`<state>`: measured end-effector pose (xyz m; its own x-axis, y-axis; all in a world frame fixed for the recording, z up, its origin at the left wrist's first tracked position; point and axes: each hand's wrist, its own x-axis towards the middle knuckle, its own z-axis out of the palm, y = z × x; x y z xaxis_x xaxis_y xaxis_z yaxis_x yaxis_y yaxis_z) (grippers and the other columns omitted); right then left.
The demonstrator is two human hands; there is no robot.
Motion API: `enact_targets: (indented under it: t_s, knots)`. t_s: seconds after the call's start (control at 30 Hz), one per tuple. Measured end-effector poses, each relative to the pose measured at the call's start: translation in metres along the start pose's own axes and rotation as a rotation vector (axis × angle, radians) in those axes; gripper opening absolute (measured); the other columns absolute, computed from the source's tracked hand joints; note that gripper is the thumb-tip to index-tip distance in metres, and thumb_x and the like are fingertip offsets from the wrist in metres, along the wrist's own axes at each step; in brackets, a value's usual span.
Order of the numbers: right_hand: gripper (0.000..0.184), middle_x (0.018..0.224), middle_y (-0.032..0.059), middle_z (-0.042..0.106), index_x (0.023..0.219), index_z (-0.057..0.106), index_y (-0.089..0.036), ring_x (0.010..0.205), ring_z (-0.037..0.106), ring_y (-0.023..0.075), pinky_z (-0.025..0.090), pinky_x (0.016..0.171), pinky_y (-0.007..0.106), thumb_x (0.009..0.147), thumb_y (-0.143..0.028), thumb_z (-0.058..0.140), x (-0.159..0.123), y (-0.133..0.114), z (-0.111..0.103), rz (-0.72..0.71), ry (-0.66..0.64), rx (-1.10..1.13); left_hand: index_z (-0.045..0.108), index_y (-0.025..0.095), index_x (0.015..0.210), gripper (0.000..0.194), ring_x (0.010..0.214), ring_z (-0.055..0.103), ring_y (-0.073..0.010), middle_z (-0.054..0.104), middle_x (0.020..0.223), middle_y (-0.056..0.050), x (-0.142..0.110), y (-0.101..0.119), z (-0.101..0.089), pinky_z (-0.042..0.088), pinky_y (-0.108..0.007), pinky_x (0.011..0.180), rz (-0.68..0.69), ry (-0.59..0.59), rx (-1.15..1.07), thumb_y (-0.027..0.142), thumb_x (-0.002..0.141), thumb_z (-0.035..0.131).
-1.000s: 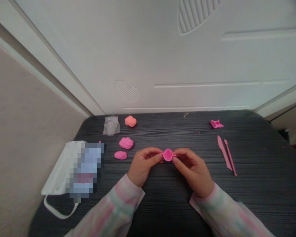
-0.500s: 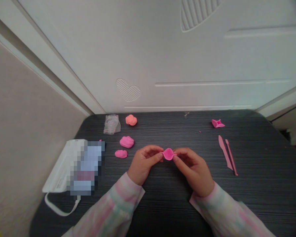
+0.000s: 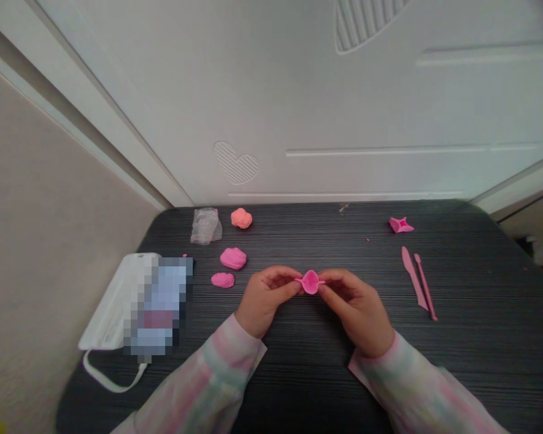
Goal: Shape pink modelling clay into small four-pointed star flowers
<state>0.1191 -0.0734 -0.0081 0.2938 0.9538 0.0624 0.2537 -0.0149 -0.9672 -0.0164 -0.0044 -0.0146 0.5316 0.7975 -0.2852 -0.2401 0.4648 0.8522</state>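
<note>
Between my two hands is a small pink clay piece (image 3: 311, 282), hollow like a cup, with a thin pinched tip on each side. My left hand (image 3: 266, 296) is closed, its thumb and fingers pinching the left tip. The right tip sits between the thumb and fingers of my right hand (image 3: 361, 310), closed likewise. Left of my hands lie a larger pink clay lump (image 3: 233, 258) and a smaller pink clay lump (image 3: 222, 279). To the right are a pink plastic knife (image 3: 413, 277) and a thin pink modelling stick (image 3: 425, 286).
An orange clay lump (image 3: 241, 218) and a clear crumpled plastic wrapper (image 3: 206, 226) lie at the back left of the dark table (image 3: 298, 386). A pointed pink clay piece (image 3: 400, 225) is at the back right. A white power bank (image 3: 113, 307), cabled, lies beside a blurred phone (image 3: 160, 307).
Both hands keep their pinch on the clay piece, whose hollow looks slightly narrower and taller now. The whole view has shifted very slightly; the other things lie as before.
</note>
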Motion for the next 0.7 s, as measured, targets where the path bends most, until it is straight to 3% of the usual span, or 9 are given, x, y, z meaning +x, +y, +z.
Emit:
enact_targets:
  t_s: [0.37, 0.53, 0.7]
  knots:
    - [0.012, 0.081, 0.0011, 0.064, 0.086, 0.056, -0.022, 0.077, 0.059, 0.0141, 0.047, 0.071, 0.028, 0.075, -0.026, 0.054, -0.001, 0.003, -0.003, -0.010, -0.038, 0.034, 0.062, 0.015, 0.070, 0.014, 0.060, 0.056, -0.0096, 0.063, 0.066, 0.001, 0.005, 0.006, -0.008, 0.043, -0.023, 0.061, 0.043, -0.029, 0.146, 0.018, 0.058, 0.069]
    - [0.015, 0.089, 0.0028, 0.064, 0.089, 0.056, -0.022, 0.086, 0.057, 0.0173, 0.042, 0.078, 0.035, 0.076, -0.021, 0.049, 0.005, 0.005, -0.012, -0.139, -0.079, -0.324, 0.064, 0.017, 0.073, 0.008, 0.068, 0.055, -0.0130, 0.063, 0.073, -0.003, 0.007, 0.017, -0.018, 0.040, -0.024, 0.065, 0.126, -0.181, 0.596, 0.022, 0.068, 0.061]
    - [0.022, 0.092, 0.0021, 0.064, 0.092, 0.057, -0.023, 0.089, 0.056, 0.0179, 0.034, 0.085, 0.041, 0.076, -0.014, 0.046, 0.008, 0.009, -0.013, -0.262, -0.206, -0.575, 0.066, 0.021, 0.077, 0.012, 0.085, 0.053, -0.0177, 0.065, 0.080, -0.004, 0.009, 0.017, -0.020, 0.036, -0.029, 0.081, 0.435, -0.287, 0.979, 0.021, 0.074, 0.055]
